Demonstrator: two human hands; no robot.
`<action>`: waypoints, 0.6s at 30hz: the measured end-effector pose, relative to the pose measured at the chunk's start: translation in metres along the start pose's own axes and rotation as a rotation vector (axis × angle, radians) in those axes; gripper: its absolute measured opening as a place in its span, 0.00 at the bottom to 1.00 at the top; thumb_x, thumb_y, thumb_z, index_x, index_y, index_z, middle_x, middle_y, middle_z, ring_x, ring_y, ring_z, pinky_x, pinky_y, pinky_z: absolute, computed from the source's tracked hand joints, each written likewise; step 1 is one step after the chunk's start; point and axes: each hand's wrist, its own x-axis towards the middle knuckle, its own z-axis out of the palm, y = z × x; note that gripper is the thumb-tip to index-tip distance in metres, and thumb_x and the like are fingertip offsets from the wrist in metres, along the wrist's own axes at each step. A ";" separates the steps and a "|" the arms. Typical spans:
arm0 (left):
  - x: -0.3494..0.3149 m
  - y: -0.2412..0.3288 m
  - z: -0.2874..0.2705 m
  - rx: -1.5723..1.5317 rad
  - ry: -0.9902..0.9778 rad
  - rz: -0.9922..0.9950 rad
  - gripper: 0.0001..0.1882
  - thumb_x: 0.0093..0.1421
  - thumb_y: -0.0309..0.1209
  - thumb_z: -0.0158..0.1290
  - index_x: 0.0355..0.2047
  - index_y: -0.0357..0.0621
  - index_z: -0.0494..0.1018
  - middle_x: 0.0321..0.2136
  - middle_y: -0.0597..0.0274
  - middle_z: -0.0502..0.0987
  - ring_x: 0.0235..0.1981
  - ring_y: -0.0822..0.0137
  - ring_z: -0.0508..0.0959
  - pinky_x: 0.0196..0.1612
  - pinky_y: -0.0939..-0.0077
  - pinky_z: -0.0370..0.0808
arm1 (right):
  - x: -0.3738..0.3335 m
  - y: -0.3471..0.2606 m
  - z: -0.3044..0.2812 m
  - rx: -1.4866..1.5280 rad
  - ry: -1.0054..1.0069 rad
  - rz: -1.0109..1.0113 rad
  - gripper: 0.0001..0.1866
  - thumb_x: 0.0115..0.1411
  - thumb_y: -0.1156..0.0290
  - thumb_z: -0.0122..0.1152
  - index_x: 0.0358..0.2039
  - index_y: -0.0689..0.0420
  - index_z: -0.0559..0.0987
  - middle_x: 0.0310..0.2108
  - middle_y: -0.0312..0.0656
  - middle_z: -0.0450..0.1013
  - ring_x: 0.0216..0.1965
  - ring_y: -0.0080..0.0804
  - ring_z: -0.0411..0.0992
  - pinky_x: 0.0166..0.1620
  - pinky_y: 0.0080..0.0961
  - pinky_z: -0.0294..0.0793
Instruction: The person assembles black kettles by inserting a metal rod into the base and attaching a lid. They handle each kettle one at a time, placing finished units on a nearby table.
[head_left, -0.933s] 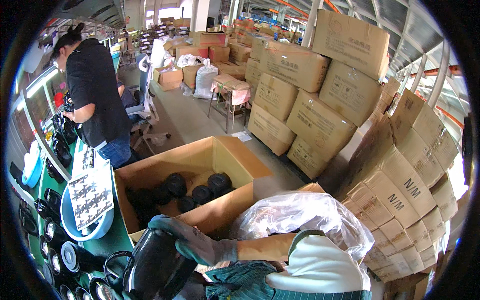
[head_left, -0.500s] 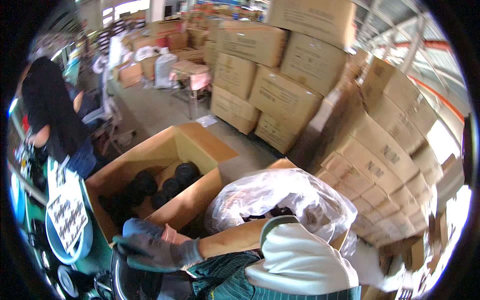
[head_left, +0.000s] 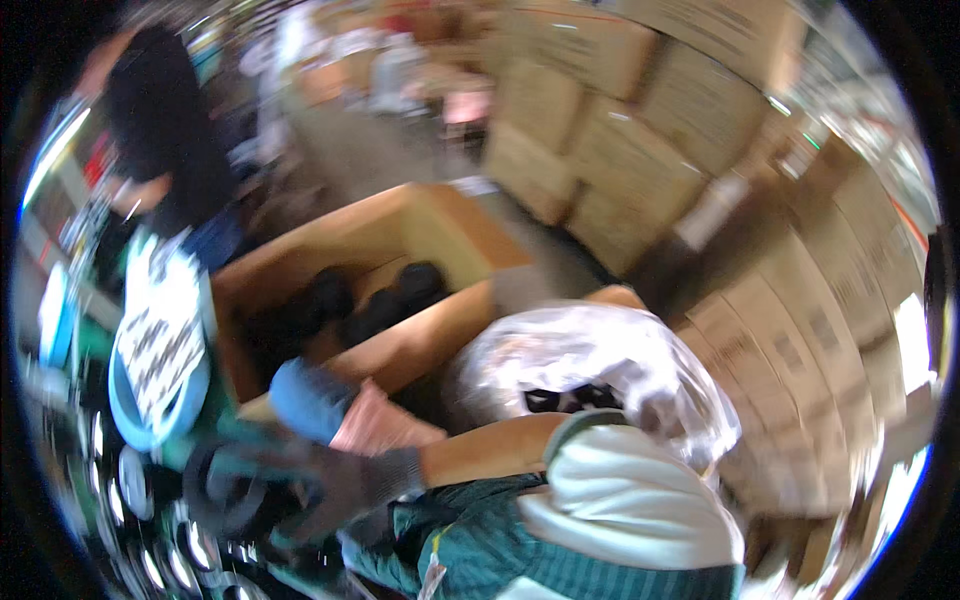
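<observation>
My right hand [head_left: 335, 490], in a dark grey glove, reaches left from a white sleeve [head_left: 640, 500]. A black round, curved-rimmed thing [head_left: 215, 500] lies at its fingers. Motion blur hides whether the fingers grip it or only touch it. Next to the wrist are a pink piece [head_left: 380, 420] and a rounded blue thing [head_left: 310, 400], whose kinds I cannot make out. Just beyond stands an open cardboard box [head_left: 430, 330] with several black round objects [head_left: 420, 285] inside. My left hand is not visible.
A clear plastic bag [head_left: 640, 350] with dark pieces lines another box. At left, a light blue basin [head_left: 140, 425] holds a patterned white sheet [head_left: 165, 350] beside shiny black parts. A person in black [head_left: 160, 120] stands beyond. Stacked cartons [head_left: 640, 170] rise at the back and right.
The view has swung, so the boxes, basin and person now appear farther right and higher. My gloved hand sits lower against the box, exposing more of the blue and pink things.
</observation>
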 end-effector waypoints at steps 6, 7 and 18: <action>-0.021 0.005 0.044 -0.083 0.200 0.123 0.30 0.71 0.54 0.41 0.66 0.51 0.68 0.58 0.55 0.76 0.53 0.52 0.78 0.54 0.50 0.79 | 0.000 0.027 0.009 -0.231 0.014 -0.133 0.57 0.49 0.56 0.81 0.74 0.57 0.58 0.73 0.55 0.55 0.75 0.52 0.50 0.74 0.48 0.49; -0.018 0.005 0.042 -0.063 0.180 0.146 0.29 0.72 0.52 0.41 0.65 0.51 0.68 0.58 0.55 0.76 0.54 0.52 0.78 0.54 0.48 0.80 | 0.004 0.030 0.017 -0.268 0.007 -0.147 0.57 0.49 0.56 0.81 0.74 0.58 0.58 0.73 0.55 0.55 0.75 0.53 0.51 0.75 0.47 0.49; -0.032 0.008 0.074 -0.414 -0.007 -0.234 0.34 0.72 0.54 0.33 0.69 0.48 0.63 0.65 0.49 0.70 0.61 0.49 0.75 0.63 0.41 0.73 | 0.017 0.040 -0.001 -0.275 -0.033 -0.042 0.56 0.51 0.46 0.76 0.71 0.64 0.61 0.72 0.57 0.56 0.73 0.52 0.55 0.73 0.46 0.52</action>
